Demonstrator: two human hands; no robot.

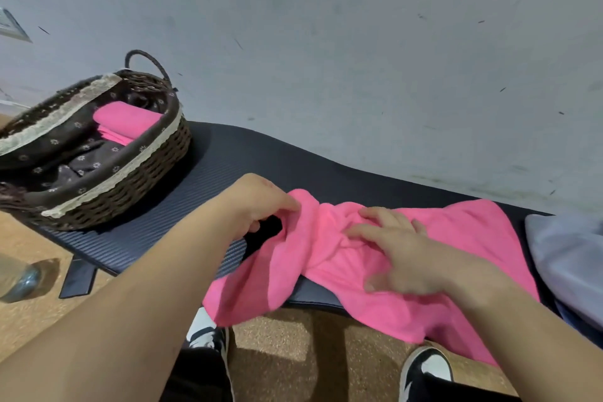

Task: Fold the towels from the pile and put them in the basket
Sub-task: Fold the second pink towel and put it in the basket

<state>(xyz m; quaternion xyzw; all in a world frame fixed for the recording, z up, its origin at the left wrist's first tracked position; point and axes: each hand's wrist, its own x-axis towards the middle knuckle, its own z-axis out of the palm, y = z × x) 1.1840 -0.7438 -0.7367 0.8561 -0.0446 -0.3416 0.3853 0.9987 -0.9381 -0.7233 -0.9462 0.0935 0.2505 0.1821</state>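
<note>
**Done**
- Basket [153, 153]: wicker, cloth-lined, lace rim, at 9 o'clock on the mat [228, 153].
- Folded towel [125, 122]: pink, lying inside the basket at its far end. It is the only one visible there, and the near part of the lining shows bare.

**In hand**
- Pink towel [456, 238]: centre to 4 o'clock, rumpled and unfolded. It is partly on the mat, with its near edge hanging over the mat's front. No fold is formed yet.
- Left hand [261, 206]: at centre, fingers curled, pinching the pink towel's left edge and lifting it slightly.
- Right hand [401, 254]: at 4 o'clock, fingers spread and laid flat on the pink towel, gripping nothing. It is somewhat blurred.

**Left to do**
- Pile [567, 258]: pale grey cloth at 3 o'clock, just beside the pink towel and cut off by the picture edge. How many items it holds cannot be told.
- Judgement: early in the task. One towel is stowed and one is being spread out before folding. The pink towel needs flattening, folding and carrying to the basket, and after it the pile.

**Other**
- Bottle [19, 277]: clear, at 8 o'clock, off the mat.
</note>
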